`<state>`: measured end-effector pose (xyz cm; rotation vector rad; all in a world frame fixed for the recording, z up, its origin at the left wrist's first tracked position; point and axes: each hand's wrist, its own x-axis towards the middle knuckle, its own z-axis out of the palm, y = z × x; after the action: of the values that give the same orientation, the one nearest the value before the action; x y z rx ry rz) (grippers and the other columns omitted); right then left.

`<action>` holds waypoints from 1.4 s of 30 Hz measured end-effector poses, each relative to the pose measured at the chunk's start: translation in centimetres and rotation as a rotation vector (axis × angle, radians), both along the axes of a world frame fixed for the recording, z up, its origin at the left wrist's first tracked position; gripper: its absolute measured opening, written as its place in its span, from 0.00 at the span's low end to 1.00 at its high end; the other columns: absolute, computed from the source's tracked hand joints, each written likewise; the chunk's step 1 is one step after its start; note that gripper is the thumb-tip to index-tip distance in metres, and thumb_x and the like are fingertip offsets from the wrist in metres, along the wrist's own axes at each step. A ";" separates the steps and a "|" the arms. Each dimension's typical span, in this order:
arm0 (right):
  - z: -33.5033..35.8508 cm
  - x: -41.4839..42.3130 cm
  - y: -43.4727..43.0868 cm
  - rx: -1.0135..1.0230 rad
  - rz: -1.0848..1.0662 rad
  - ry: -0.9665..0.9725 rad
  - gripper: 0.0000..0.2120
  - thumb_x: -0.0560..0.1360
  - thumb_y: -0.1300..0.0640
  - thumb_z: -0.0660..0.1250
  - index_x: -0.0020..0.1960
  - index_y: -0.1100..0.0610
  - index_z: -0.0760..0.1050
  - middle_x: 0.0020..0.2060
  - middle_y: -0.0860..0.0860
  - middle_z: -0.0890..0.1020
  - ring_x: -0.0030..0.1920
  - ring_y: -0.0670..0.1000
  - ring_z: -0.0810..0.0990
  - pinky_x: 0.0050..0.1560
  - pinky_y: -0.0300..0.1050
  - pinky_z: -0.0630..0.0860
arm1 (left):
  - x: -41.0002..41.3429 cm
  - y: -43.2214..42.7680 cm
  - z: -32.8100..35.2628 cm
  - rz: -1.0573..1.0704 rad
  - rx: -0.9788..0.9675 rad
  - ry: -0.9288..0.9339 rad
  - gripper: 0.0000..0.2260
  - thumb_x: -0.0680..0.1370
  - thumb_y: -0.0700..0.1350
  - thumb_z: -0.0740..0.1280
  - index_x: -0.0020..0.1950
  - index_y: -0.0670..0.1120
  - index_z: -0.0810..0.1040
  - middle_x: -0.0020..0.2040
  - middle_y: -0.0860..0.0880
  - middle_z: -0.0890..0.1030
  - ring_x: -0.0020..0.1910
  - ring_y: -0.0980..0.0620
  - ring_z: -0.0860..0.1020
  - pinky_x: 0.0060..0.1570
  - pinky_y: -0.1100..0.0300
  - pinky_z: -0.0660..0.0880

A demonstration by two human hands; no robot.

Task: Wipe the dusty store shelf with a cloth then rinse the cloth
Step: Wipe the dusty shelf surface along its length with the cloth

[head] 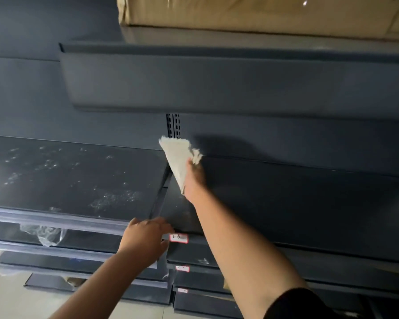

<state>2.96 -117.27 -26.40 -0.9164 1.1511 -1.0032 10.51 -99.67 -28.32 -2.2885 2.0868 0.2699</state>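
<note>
My right hand [194,178] reaches deep onto the dark grey shelf [297,203] on the right and holds a white cloth [179,157], which stands up from the hand near the back corner by the slotted upright. My left hand [145,238] rests on the front edge where this shelf meets the left shelf [67,176], fingers curled over the rim. The left shelf bears pale dusty smears across its top.
Another dark shelf [217,84] hangs overhead with a brown wrapped package [263,12] on it. Lower shelves [78,256] step out below, with small red-edged labels [179,238] and crumpled clear plastic [44,236]. Pale floor shows at lower left.
</note>
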 end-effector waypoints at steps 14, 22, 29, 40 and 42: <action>1.0 -17.9 1.2 -0.378 -0.413 0.673 0.14 0.79 0.51 0.56 0.62 0.54 0.72 0.58 0.58 0.80 0.57 0.60 0.77 0.51 0.44 0.68 | 3.3 0.7 0.0 -0.188 0.017 0.198 0.22 0.74 0.53 0.63 0.69 0.59 0.67 0.70 0.58 0.71 0.64 0.54 0.72 0.67 0.56 0.61; -4.6 -7.4 6.8 -0.478 0.090 1.258 0.16 0.79 0.56 0.58 0.66 0.54 0.72 0.62 0.57 0.76 0.59 0.61 0.75 0.60 0.52 0.70 | 11.9 3.0 0.7 -0.111 -0.133 0.076 0.18 0.75 0.54 0.63 0.65 0.61 0.71 0.66 0.59 0.74 0.64 0.54 0.71 0.63 0.56 0.67; -0.4 8.1 8.7 0.038 -0.033 0.121 0.10 0.78 0.52 0.60 0.56 0.53 0.75 0.51 0.54 0.81 0.53 0.55 0.79 0.56 0.49 0.75 | 16.6 4.0 0.6 -0.079 -0.086 0.046 0.19 0.75 0.54 0.63 0.66 0.61 0.69 0.67 0.58 0.74 0.64 0.54 0.72 0.62 0.54 0.68; 2.9 -5.1 9.0 -0.383 -0.541 0.360 0.14 0.79 0.52 0.58 0.63 0.52 0.72 0.60 0.53 0.78 0.61 0.55 0.76 0.61 0.46 0.71 | 17.9 3.6 0.1 -0.155 -0.026 -0.019 0.21 0.75 0.53 0.64 0.67 0.56 0.67 0.64 0.52 0.77 0.60 0.50 0.76 0.62 0.51 0.66; 1.4 -7.4 9.6 -0.427 -0.506 0.703 0.14 0.79 0.51 0.56 0.63 0.51 0.70 0.58 0.55 0.79 0.58 0.58 0.77 0.54 0.44 0.68 | 17.9 3.4 0.3 -0.171 -0.024 -0.044 0.17 0.75 0.52 0.64 0.63 0.56 0.70 0.58 0.52 0.80 0.55 0.50 0.78 0.60 0.51 0.67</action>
<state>-4.41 -107.66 -24.99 -1.4241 1.8602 -1.4236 28.37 -96.24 -28.00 -2.0905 2.2577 0.1876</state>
